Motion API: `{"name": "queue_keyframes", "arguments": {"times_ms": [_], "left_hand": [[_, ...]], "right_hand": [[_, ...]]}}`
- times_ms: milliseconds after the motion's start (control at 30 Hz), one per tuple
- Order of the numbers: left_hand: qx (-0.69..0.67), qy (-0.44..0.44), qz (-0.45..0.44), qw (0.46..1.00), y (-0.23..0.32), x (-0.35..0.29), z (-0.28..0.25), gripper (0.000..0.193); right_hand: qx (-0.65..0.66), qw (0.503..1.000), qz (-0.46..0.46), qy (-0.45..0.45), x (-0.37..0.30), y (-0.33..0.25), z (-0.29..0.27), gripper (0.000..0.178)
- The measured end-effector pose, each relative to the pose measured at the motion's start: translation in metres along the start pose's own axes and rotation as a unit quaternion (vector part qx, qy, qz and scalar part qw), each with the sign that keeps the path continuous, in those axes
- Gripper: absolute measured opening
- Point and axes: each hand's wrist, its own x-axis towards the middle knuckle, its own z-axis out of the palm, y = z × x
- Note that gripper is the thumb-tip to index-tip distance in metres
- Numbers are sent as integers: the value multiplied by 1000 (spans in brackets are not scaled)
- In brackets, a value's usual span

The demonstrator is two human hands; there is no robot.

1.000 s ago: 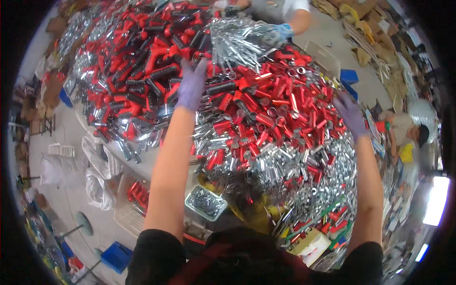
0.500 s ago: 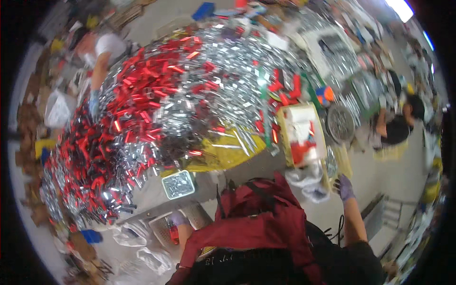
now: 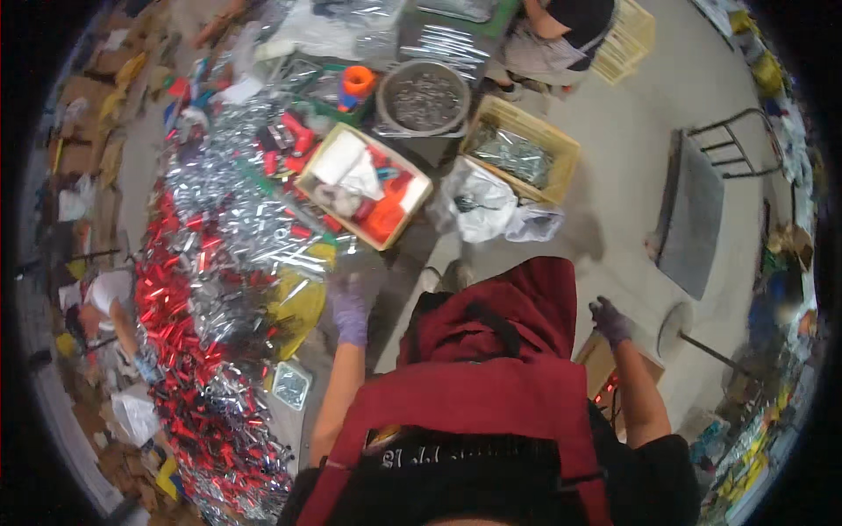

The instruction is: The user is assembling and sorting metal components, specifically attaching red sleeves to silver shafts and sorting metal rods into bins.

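My left hand [image 3: 349, 317], in a purple glove, reaches over the near edge of the pile at the yellow sheet [image 3: 296, 307]. Its fingers are smeared by motion, so any hold is hidden. My right hand [image 3: 610, 323], gloved in purple with darkened fingertips, hovers with fingers apart and nothing in them. Below it stands a cardboard box [image 3: 599, 358] with red pieces inside. Left of my body spreads a heap of red and silver metal parts [image 3: 197, 289]. A small pale tray [image 3: 304, 399] of metal pieces sits beside my left forearm.
Ahead are a cream box [image 3: 335, 218] with red and white contents, a round metal pot [image 3: 382, 107], a yellow crate [image 3: 568, 171] and white bags [image 3: 478, 206]. A grey cart [image 3: 697, 215] stands right. One person crouches ahead; another reaches into the heap at left.
My view has swung to the right. My left hand has left the perforated basket and now lies over the heap's edge. My right hand has come away from beside the yellow crate.
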Motion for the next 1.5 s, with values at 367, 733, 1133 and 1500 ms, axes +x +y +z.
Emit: {"name": "queue_keyframes", "arguments": {"times_ms": [367, 733, 1133, 1500], "left_hand": [[-330, -242, -438, 800, 229, 43, 194, 51], [-582, -96, -556, 585, 217, 103, 525, 59], [31, -297, -419, 857, 67, 167, 777, 63], [-18, -253, -567, 784, 53, 198, 765, 77]], "right_hand": [[173, 942, 192, -215, -35, -30, -40, 54], [57, 995, -57, -55, 393, 82, -143, 43], [-123, 991, 39, -18, 743, 21, -6, 51], [-106, 993, 36, 33, 735, 14, 31, 65]]}}
